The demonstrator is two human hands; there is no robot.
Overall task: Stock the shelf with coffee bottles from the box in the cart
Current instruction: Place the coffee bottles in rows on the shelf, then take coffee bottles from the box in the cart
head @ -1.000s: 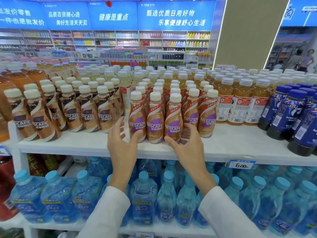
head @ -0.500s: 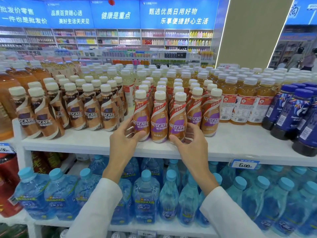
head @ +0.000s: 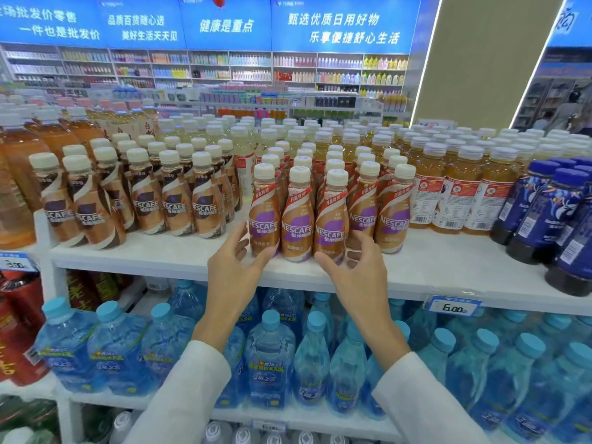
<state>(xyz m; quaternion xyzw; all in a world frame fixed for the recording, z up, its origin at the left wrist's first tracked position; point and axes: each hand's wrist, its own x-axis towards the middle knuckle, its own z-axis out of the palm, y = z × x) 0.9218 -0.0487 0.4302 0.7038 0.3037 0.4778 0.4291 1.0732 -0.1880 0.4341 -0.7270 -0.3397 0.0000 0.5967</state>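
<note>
Spanning the view, white shelf (head: 160,261) carries drinks, w/ blue-capped water bottles (head: 270,357) packed on the tier below. Coffee bottles (head: 296,225), purple-label Nescafe, stand upright in rows mid-shelf near the front edge, btwn brown-label Nescafe (head: 174,209) at left & amber tea bottles (head: 455,200) at right. Left hand (head: 232,270): fingers spread, relaxed, just beside leftmost front bottle's base, holding nothing. Right hand (head: 358,274): fingers loosely curved before 3rd & 4th front bottles' bases; can't tell if touching. Price tag (head: 453,307) reads 6.00.
</note>
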